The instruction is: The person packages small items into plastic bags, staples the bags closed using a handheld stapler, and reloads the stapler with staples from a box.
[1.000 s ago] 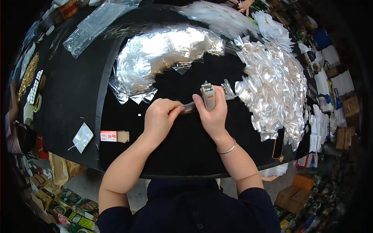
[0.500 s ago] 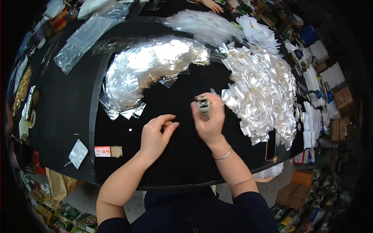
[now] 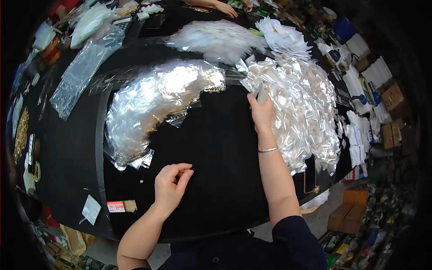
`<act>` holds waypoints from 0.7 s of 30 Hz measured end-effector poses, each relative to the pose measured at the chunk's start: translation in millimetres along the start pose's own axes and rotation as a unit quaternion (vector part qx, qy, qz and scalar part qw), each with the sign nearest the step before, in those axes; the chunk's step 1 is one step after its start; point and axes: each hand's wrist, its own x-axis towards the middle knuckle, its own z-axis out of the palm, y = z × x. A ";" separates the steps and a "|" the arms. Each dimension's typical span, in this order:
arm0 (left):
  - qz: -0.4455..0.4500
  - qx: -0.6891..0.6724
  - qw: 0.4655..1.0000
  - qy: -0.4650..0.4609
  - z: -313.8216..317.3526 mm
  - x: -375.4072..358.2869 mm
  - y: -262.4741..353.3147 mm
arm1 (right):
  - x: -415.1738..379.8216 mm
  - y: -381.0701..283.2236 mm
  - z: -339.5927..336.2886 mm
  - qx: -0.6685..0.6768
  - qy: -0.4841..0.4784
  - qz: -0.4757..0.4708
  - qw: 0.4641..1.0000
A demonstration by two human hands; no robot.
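My right hand [image 3: 262, 112] is closed around a small grey stapler [image 3: 261, 93]. It reaches forward over the left edge of a large heap of shiny clear plastic packets [image 3: 306, 112]. Closer to me, my left hand [image 3: 172, 184] hovers above the black table cover [image 3: 211, 144], thumb and forefinger nearly together and the other fingers curled. Nothing shows between them. Ahead of the left hand, a curved, fanned pile of glossy clear bags [image 3: 148, 99] lies on the cover.
Left of my left hand lies a red and white box marked No10 [image 3: 116, 206]. A white square packet [image 3: 91, 209] is beside it. White plastic sleeves [image 3: 216, 38] are heaped farther back, near another person's hand [image 3: 226, 9]. A phone [image 3: 310, 177] lies by the right edge.
My right hand has moved forward and right to the packet heap with the stapler. My left hand sits slightly lower and farther left in view. The camera view has shifted.
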 end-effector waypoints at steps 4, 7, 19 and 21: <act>0.034 0.044 0.998 -0.010 2.9 3.2 5.2 | 40.0 -22.6 36.1 -0.067 -0.086 -0.026 0.994; 0.040 0.052 0.998 -0.014 1.5 5.1 7.5 | 74.2 -22.4 69.9 -0.152 -0.089 0.009 0.984; 0.039 0.052 0.998 -0.027 -1.4 3.6 4.6 | 63.7 -18.5 83.7 -0.044 -0.079 -0.034 0.995; 0.025 0.049 0.998 -0.044 -4.5 2.7 3.9 | 44.6 -37.9 66.5 -0.023 -0.095 -0.047 0.994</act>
